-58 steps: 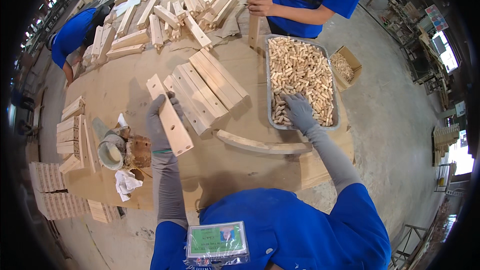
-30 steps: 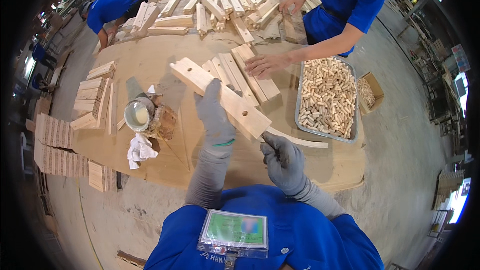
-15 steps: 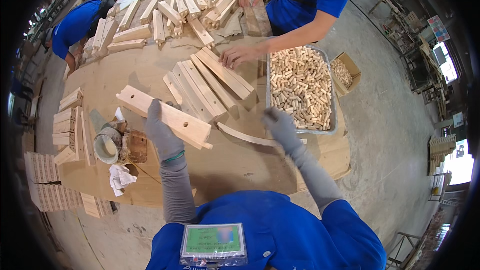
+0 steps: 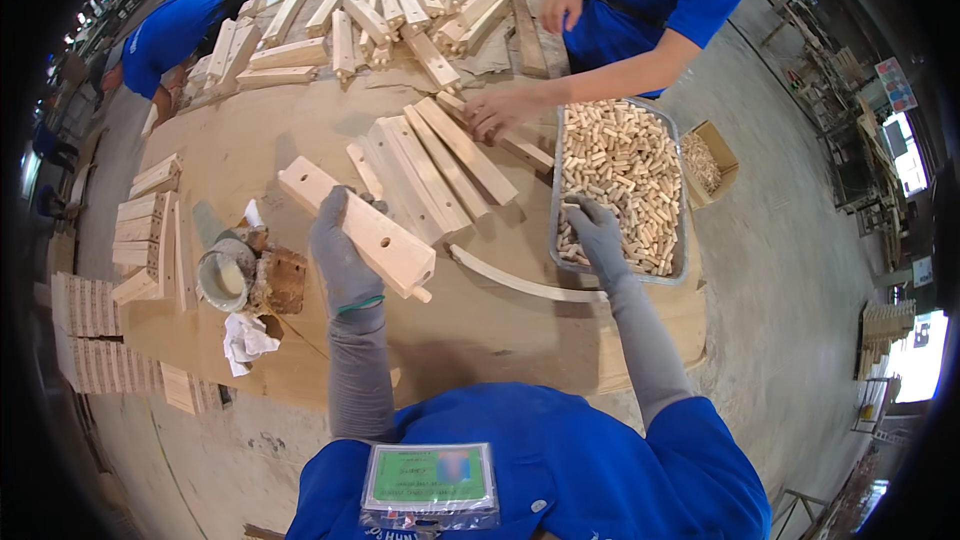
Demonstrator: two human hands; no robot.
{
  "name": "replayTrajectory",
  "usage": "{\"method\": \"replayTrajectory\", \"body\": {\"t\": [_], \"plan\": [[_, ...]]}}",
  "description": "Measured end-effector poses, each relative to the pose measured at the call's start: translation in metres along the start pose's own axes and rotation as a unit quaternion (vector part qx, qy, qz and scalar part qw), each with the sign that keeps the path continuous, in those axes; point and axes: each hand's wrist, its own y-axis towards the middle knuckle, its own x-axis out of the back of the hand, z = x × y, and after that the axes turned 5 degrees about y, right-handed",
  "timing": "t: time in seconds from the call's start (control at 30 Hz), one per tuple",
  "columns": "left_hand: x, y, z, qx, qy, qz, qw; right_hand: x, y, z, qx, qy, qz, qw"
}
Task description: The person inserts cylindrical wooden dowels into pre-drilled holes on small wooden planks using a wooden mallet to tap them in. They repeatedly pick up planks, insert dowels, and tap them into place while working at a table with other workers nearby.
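My gloved left hand (image 4: 345, 250) is wrapped round a pale wooden rail (image 4: 365, 230) with drilled holes, held tilted above the cardboard-covered table. From the rail's near end a short dowel juts out. My gloved right hand (image 4: 596, 232) reaches into the left part of a plastic tray (image 4: 682, 240) full of small wooden dowels (image 4: 625, 165). Its fingers are bent but apart at the dowels, and I see nothing gripped in them. Just beyond the left hand lie several wooden rails (image 4: 425, 175) side by side. A thin curved wooden strip (image 4: 525, 286) lies between my hands.
Across the table, a co-worker's hand (image 4: 500, 112) touches the rails. Another person (image 4: 175, 35) bends at the far left. A pot of whitish paste (image 4: 226, 278) and a crumpled white cloth (image 4: 248, 340) sit at left, near stacked wood (image 4: 140, 230). A cardboard box (image 4: 712, 162) stands beyond the tray.
My right hand has moved from beside the tray's near left corner up and over into the dowels. The left hand still holds the rail. The co-worker's hand has shifted among the rails.
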Motion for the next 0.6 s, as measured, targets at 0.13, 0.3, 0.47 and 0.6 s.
{"method": "replayTrajectory", "body": {"t": [0.13, 0.3, 0.47, 0.6], "plan": [[0.004, -0.006, 0.002, 0.016, 0.002, 0.047, 0.999, -0.033, -0.070, 0.090, -0.087, 0.254, 0.047, 0.962], [-0.007, -0.016, 0.006, 0.121, -0.083, 0.079, 0.986, -0.063, -0.140, 0.152, 0.045, 0.258, 0.161, 0.951], [-0.005, -0.029, 0.007, 0.136, -0.088, 0.117, 0.980, -0.081, -0.147, 0.154, 0.289, 0.038, 0.137, 0.947], [-0.008, -0.039, 0.002, 0.111, -0.119, 0.088, 0.983, -0.084, -0.151, 0.155, 0.440, -0.152, 0.058, 0.883]]}}
